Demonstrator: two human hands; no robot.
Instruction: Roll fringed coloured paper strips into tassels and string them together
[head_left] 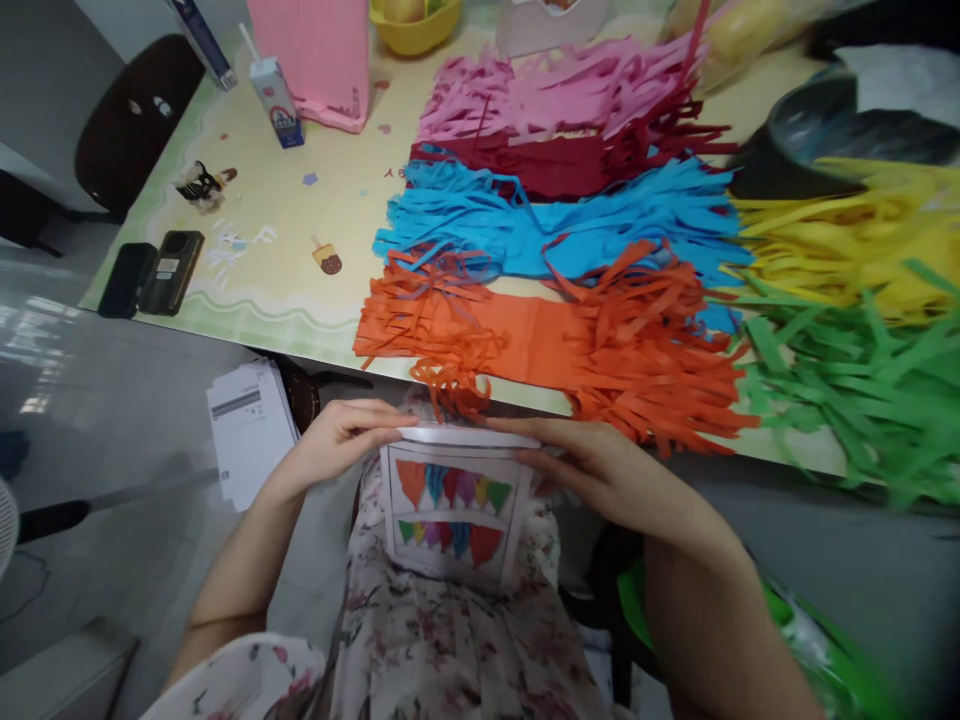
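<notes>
Over the lap, pinching bunting sheet [450, 510] in left hand [341, 440] and right hand [600, 470]; orange fringe [540, 340] at twelve o'clock; carton [277, 100] lettering unreadable.

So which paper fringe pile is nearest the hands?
The orange pile, at the table's near edge, right by the left hand and right hand. The blue, dark red and pink piles lie farther back.

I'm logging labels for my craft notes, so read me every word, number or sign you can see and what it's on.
No text reads clearly.
The drink carton: blue logo, blurred.
The white sheets: dark bar and print, too small.
The black case: pale label, unreadable.
The printed card: coloured pennants only, no words visible.
</notes>
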